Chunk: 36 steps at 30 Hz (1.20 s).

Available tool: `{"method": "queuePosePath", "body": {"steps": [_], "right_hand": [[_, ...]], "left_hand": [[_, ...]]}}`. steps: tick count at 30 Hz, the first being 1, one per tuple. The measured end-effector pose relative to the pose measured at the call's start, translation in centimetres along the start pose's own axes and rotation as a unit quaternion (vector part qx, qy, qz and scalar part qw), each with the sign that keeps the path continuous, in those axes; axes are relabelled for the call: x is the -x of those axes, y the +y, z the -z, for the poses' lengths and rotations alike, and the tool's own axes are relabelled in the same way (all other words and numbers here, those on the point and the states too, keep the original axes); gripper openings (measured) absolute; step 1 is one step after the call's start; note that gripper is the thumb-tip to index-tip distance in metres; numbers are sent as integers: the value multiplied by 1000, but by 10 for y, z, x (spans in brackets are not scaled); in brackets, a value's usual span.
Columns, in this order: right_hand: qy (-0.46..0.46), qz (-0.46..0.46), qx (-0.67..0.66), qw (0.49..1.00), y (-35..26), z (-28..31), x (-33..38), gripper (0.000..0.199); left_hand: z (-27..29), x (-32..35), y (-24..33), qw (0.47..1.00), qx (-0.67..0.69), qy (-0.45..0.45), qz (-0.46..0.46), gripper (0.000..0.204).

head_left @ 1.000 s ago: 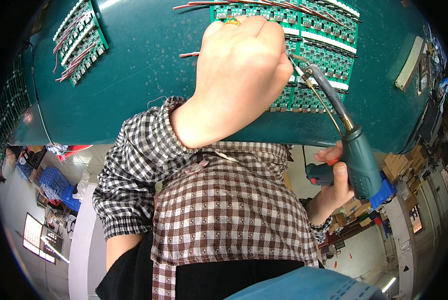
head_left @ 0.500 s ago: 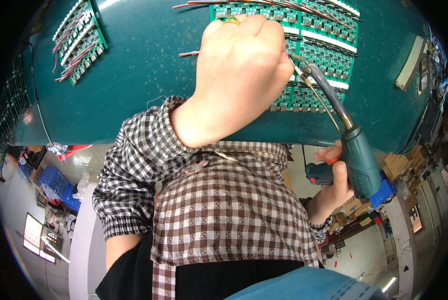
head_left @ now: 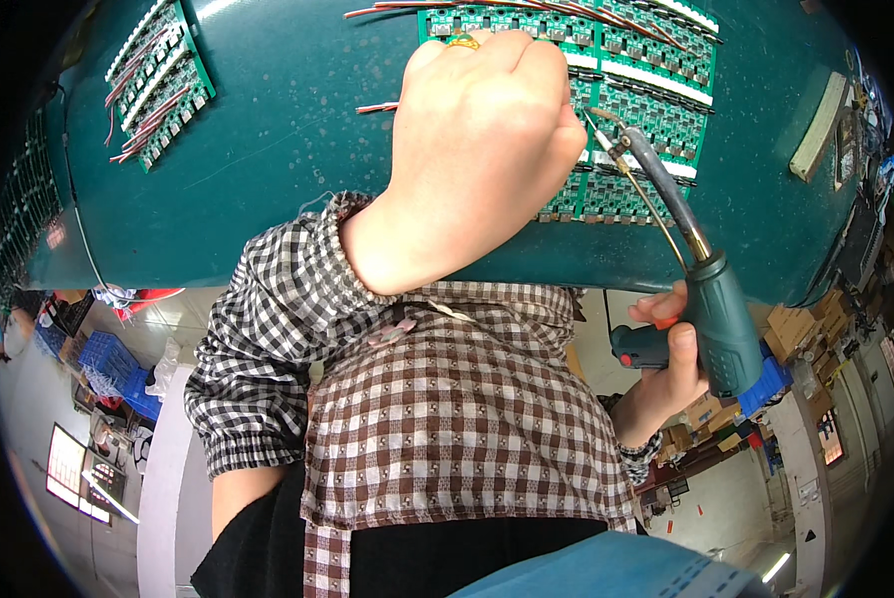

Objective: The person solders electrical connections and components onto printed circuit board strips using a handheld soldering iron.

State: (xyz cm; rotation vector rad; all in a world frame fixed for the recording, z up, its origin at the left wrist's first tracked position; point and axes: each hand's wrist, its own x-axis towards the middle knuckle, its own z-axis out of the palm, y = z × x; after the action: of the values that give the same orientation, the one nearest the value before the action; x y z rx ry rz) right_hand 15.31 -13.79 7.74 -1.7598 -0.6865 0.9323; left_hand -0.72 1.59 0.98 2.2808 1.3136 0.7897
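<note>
My left hand (head_left: 482, 149) is closed, knuckles up, over a panel of green circuit boards (head_left: 651, 125). Its fingertips are hidden beneath it, so what they pinch does not show. Thin red, black and white wires (head_left: 377, 107) stick out from under its left side. In my right hand (head_left: 671, 364) is a dark green soldering gun (head_left: 723, 319), gripped by its handle. The gun's bent metal barrel and thin feed tube point up and left, and the tip stands over the panel just right of my left hand.
More wires (head_left: 626, 28) lie across the panel's far rows. A smaller group of boards (head_left: 158, 90) with wires rests on the green tabletop (head_left: 268, 120) at the left. A pale bar (head_left: 819, 127) lies at the right, and a dark cable (head_left: 73, 189) runs along the left side.
The soldering gun's tip has drawn slightly to the right, away from my left hand, and its body has shifted a little right too. My left hand stays in place.
</note>
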Motion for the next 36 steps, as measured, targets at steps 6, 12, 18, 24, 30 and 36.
{"method": "queuePosePath", "body": {"steps": [6, 12, 18, 24, 30, 36], "right_hand": [[10, -13, -39, 999, 0, 0, -3, 45], [3, -4, -91, 996, 7, 2, -11, 47], [-69, -5, -272, 960, 32, 25, -38, 47], [-56, -5, -340, 939, 41, 33, -61, 43], [-51, -15, -350, 935, 44, 34, -57, 40], [-54, -8, -350, 935, 46, 40, -57, 39]], "left_hand": [[-1, -1, -2, 1000, 8, -4, 5, 13], [2, -2, -2, 1000, -2, -7, 6, 13], [60, -10, -7, 993, 99, -19, 59, 18], [90, -36, -60, 995, -51, 49, 64, 14], [79, -30, -97, 980, -180, 45, 70, 12], [83, -42, -81, 981, -163, 37, 97, 15]]}}
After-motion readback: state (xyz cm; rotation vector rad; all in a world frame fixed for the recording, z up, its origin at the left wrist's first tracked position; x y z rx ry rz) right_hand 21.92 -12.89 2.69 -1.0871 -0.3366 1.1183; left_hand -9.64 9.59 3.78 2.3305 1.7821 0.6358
